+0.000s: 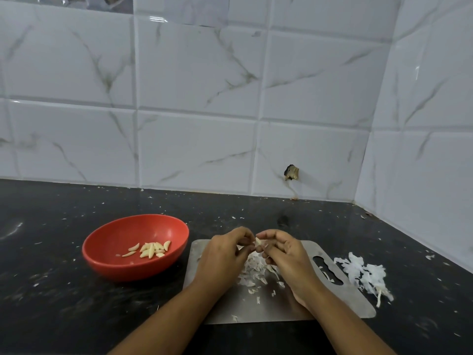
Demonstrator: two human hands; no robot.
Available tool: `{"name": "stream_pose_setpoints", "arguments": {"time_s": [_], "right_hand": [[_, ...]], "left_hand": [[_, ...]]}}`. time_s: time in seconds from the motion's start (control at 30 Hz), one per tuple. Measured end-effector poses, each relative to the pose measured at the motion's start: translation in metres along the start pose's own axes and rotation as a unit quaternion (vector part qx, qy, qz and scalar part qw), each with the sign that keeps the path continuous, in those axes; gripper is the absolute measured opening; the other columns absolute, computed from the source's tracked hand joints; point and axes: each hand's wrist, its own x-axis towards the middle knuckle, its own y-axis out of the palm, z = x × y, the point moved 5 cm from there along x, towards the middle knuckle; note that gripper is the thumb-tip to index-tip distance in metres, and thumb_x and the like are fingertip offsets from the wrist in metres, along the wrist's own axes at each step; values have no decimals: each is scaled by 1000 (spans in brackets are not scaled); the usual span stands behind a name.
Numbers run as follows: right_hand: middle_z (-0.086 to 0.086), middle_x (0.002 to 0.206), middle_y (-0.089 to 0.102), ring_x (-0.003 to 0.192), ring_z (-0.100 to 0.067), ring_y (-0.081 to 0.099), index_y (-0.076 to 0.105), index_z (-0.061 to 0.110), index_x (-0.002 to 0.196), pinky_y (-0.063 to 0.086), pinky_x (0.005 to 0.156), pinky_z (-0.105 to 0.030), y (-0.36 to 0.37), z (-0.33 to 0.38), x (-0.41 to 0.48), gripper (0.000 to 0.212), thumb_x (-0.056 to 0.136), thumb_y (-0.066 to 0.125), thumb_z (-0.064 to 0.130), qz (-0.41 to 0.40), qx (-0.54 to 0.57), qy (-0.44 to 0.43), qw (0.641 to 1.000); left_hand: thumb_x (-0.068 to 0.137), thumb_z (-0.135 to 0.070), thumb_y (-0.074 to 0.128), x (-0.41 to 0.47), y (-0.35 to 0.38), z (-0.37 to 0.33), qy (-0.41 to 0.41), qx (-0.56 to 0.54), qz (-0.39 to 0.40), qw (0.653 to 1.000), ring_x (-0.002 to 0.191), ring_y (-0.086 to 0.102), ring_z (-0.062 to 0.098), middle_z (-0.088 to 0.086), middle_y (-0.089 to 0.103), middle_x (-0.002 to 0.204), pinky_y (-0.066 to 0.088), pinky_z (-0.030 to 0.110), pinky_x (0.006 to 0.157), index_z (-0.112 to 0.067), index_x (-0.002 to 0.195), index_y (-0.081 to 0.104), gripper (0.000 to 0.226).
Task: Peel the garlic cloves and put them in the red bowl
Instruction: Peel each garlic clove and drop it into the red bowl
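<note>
Cloves (151,249) in bowl (115,271); bowl left of board (345,301); peels (363,275) right of board.

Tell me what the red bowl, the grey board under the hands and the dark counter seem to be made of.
Red bowl: probably plastic, smooth, with a soft sheen and even colour. Board: looks like stainless steel, thin and dull grey, with a cut-out handle slot. Counter: likely polished stone such as granite, black, speckled and faintly reflective.
</note>
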Motion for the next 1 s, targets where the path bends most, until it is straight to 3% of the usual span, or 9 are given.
{"name": "stream_pose_setpoints", "arguments": {"time_s": [0.17,0.37,0.6,0.8,1.0], "right_hand": [[-1,79,72,73,-7,62,71,13,95,48,69,-22,2,-1,0,17,96,55,7,29,-7,2,1000],[1,80,74,75,-3,67,72,13,95,49,66,-15,5,2,-2,10,91,64,8,32,-6,-31,999],[-1,86,75,85,-10,71,74,14,93,51,71,-17,2,2,-2,9,88,67,10,17,-12,-44,999],[-2,85,75,85,-13,71,75,12,92,53,73,-19,1,3,-3,9,87,69,8,11,-36,-55,998],[2,84,76,83,-10,71,77,14,89,55,74,-20,-1,6,-3,11,85,70,6,-11,-81,-87,993]], "left_hand": [[83,-22,73,0,-6,-1,-10,-32,-25,999,66,64,5,-13,70,81,54,32,65,-24,87,69,6],[85,-25,71,-2,-12,-6,-12,-16,-44,999,67,61,2,-11,70,74,47,17,58,-20,86,69,6],[89,-24,66,0,-7,-4,-19,-11,-17,1000,65,66,6,-4,71,77,54,36,67,-18,93,66,7],[93,-41,57,-1,-10,-9,-8,81,-1,997,73,62,7,-6,71,84,40,15,68,-24,99,62,19],[95,-45,51,-1,-11,-11,9,117,-4,993,70,52,3,-7,69,87,35,10,68,-25,101,60,22]]}}
